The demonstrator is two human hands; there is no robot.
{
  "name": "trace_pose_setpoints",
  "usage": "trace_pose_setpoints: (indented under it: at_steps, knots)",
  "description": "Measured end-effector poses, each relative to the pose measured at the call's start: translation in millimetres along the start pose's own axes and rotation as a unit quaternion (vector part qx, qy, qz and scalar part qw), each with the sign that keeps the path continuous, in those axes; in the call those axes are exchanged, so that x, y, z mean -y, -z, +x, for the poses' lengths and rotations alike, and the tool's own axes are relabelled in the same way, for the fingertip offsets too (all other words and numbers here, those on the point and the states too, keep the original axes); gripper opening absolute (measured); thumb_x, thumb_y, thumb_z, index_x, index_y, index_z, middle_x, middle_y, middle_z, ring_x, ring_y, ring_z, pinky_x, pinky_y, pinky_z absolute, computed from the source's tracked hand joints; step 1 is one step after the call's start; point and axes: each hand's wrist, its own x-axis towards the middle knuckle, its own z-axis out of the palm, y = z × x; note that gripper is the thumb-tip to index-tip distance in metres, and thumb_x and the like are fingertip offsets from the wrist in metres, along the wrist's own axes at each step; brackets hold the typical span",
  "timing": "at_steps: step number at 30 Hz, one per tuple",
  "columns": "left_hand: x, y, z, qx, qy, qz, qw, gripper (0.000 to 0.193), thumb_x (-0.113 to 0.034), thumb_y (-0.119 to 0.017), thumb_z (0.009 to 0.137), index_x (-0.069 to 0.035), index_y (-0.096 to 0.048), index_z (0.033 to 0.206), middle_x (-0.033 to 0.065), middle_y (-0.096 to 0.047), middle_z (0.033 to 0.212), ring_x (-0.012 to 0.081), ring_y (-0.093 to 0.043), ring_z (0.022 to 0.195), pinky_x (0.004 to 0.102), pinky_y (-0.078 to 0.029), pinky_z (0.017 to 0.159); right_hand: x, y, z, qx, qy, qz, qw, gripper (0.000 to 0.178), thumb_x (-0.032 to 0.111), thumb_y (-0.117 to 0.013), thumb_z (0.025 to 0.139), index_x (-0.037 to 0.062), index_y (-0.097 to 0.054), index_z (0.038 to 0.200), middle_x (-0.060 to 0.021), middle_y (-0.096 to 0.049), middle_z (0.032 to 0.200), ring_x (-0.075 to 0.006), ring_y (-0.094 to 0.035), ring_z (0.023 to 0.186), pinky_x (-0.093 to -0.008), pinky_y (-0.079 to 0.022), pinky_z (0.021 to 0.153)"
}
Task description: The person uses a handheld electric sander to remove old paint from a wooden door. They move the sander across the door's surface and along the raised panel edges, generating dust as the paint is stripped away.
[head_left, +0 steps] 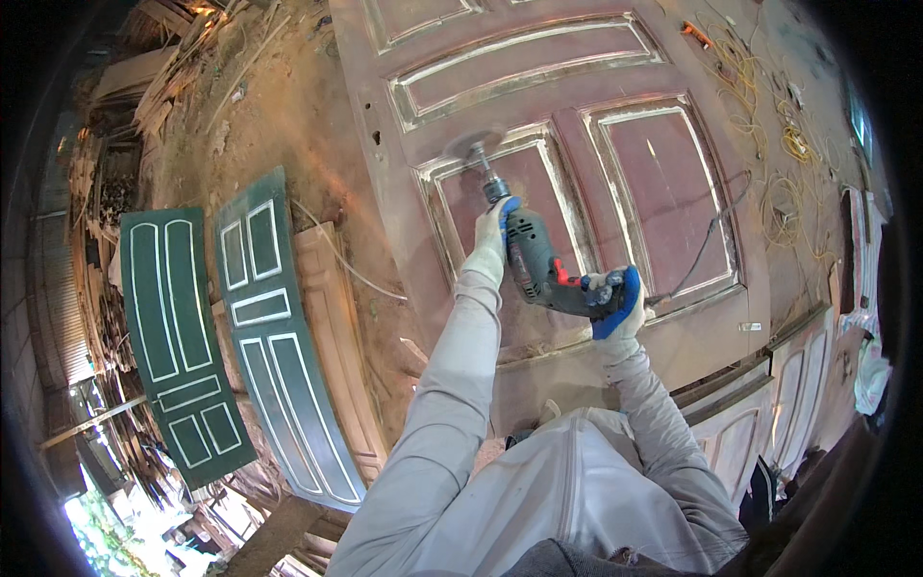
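Note:
A dark grey electric drill (532, 252) with a red part near its handle is held in both my gloved hands. The fingers of my left hand (493, 231) wrap round its front, just behind the chuck. My right hand (620, 303), in a white and blue glove, grips the rear handle. From the chuck a shaft leads to a round disc (474, 146), blurred as if spinning. It lies over the upper left corner of a panel on a large reddish-brown door (567, 216) lying flat before me. Pale stripped mouldings frame the door's panels.
Two green doors with white lines, one farther left (183, 332) and one nearer (274, 327), stand at the left. A brown wooden door (332, 327) is beside them. The drill's dark cable (710, 233) crosses the right panel. Tangled yellow cords (793, 144) lie at the far right.

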Motion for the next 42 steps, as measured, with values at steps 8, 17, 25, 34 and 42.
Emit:
trace_pose_setpoints:
  at_steps: [8,17,25,34,42]
  knots:
    - [-7.2,-6.6,9.4,0.016,-0.046,0.089,0.995,0.028,-0.031,-0.074,0.077,-0.004,-0.071,0.085,0.0011,-0.063,0.068,0.0125,-0.057,0.054,0.0285,-0.045,0.054,-14.1,-0.9,-4.7,-0.014,0.020,0.052,0.998,0.032,0.033,-0.045,0.099,0.0081,-0.052,0.080,-0.0064,-0.051,0.062,-0.0250,-0.053,0.064,-0.0430,-0.047,0.078]
    - [-25.7,64.4,9.0,-0.012,-0.005,-0.045,0.999,0.023,-0.030,-0.075,0.076,-0.009,-0.068,0.084,0.0022,-0.064,0.069,0.0160,-0.061,0.056,0.0314,-0.050,0.055,-31.3,-44.7,-10.5,0.001,-0.085,0.090,0.992,0.033,0.030,-0.048,0.100,0.0046,-0.053,0.079,-0.0069,-0.053,0.063,-0.0206,-0.054,0.059,-0.0385,-0.050,0.067]
    - [7.5,-40.5,23.8,0.090,0.033,-0.023,0.995,0.020,-0.030,-0.069,0.082,-0.011,-0.067,0.085,0.0043,-0.068,0.074,0.0195,-0.064,0.058,0.0330,-0.053,0.060,25.3,-16.5,2.6,-0.037,0.067,0.001,0.997,0.031,0.031,-0.051,0.097,0.0047,-0.054,0.080,-0.0067,-0.052,0.066,-0.0237,-0.055,0.061,-0.0425,-0.049,0.074]
    - [16.7,-70.0,29.5,0.101,0.045,0.027,0.994,0.020,-0.030,-0.071,0.079,-0.010,-0.068,0.085,0.0033,-0.068,0.072,0.0187,-0.064,0.057,0.0325,-0.053,0.059,53.3,-1.6,22.9,-0.082,0.036,0.080,0.993,0.028,0.028,-0.054,0.095,0.0054,-0.053,0.079,-0.0054,-0.051,0.062,-0.0233,-0.055,0.057,-0.0403,-0.050,0.067]
    - [3.1,-64.7,-4.6,0.103,0.046,0.033,0.993,0.017,-0.027,-0.071,0.079,-0.012,-0.067,0.085,0.0044,-0.067,0.072,0.0191,-0.064,0.060,0.0333,-0.053,0.061,38.9,0.8,-15.1,-0.009,0.069,0.079,0.994,0.034,0.035,-0.047,0.098,0.0067,-0.052,0.080,-0.0060,-0.049,0.061,-0.0250,-0.052,0.062,-0.0435,-0.045,0.080]
